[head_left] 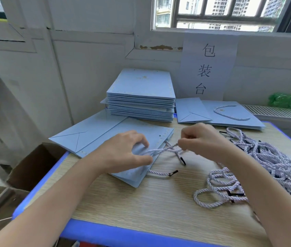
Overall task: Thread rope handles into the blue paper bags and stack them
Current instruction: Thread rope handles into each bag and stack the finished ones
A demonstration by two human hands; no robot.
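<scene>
A flat blue paper bag (105, 132) lies across the middle of the table, its punched top edge pointing right. My left hand (123, 152) rests on that end of the bag and pinches a white twisted rope handle (162, 151) against it. My right hand (201, 139), just right of the bag's edge, grips the same rope with curled fingers. Two black-tipped rope ends (174, 172) trail onto the table below the bag. A loose pile of rope handles (265, 157) lies at the right.
A tall stack of flat blue bags (141, 97) stands at the back centre. To its right lie blue bags with a handle fitted (230, 113). The wooden table has a blue rim (39, 184). A cardboard box (32, 168) sits left of the table.
</scene>
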